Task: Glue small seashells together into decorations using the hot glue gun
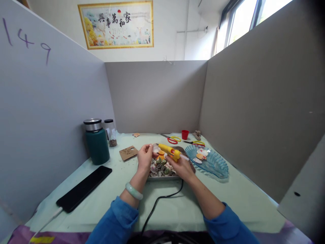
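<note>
A yellow hot glue gun [167, 149] is gripped in my right hand [182, 166], its nozzle pointing left and a clear glue stick [184, 157] jutting from the back. My left hand [145, 158] is closed in a pinch close to the nozzle tip. What sits between its fingertips is too small to name; a whitish shell [156, 148] shows just beside them. Beneath both hands is a metal tray [162, 178] holding many small shells [162, 167], partly covered by my hands. From the glue gun's side a black cord [158, 198] runs toward the table's front edge.
To the right lies a blue scalloped dish [218, 166] with several shell pieces. Behind are two scissors [172, 139] [195, 143] and a red cup [185, 135]. Leftward are a brown card [128, 153], a green flask [96, 145], a jar [111, 134] and a phone [85, 188]. Partitions enclose three sides.
</note>
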A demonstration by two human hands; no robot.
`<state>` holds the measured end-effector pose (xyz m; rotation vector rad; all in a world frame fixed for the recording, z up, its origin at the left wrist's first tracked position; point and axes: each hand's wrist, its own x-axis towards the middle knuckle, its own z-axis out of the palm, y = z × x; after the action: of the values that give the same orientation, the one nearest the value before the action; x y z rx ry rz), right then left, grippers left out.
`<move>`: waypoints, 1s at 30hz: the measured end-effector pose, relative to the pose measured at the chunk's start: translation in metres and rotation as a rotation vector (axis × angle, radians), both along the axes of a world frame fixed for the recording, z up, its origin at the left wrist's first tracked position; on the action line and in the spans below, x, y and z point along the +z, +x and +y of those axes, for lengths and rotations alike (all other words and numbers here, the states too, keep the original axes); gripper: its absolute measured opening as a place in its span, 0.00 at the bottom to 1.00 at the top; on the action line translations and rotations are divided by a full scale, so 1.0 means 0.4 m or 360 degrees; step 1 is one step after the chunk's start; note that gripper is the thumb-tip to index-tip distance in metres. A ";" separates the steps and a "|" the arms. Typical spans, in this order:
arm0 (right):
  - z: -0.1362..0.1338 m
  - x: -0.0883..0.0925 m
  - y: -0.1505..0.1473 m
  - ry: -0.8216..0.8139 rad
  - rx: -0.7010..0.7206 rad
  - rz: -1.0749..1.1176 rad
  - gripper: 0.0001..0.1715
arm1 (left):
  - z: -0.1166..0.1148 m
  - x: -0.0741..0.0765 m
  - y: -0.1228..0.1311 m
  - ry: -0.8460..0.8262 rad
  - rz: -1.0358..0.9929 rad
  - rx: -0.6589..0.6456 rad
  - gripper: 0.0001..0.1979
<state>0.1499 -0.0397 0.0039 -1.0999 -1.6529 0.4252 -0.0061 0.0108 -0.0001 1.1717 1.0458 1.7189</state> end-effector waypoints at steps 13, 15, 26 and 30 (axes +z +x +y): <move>0.009 -0.014 0.004 0.0030 0.0059 0.0030 0.22 | -0.001 -0.001 0.000 0.0010 0.0002 -0.0039 0.15; 0.008 -0.013 0.004 0.0037 0.0056 0.0029 0.21 | -0.001 -0.001 0.000 0.0015 0.0003 -0.0040 0.15; 0.003 -0.003 0.000 0.0022 0.0021 0.0068 0.21 | 0.004 -0.003 0.001 0.0039 0.0005 -0.0012 0.14; 0.007 -0.012 0.002 0.0015 0.0018 0.0019 0.21 | 0.008 -0.009 -0.001 0.0066 0.0075 0.0006 0.13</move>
<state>0.1509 -0.0369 -0.0009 -1.0795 -1.6498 0.4306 -0.0064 0.0139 -0.0036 1.2424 1.0458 1.7305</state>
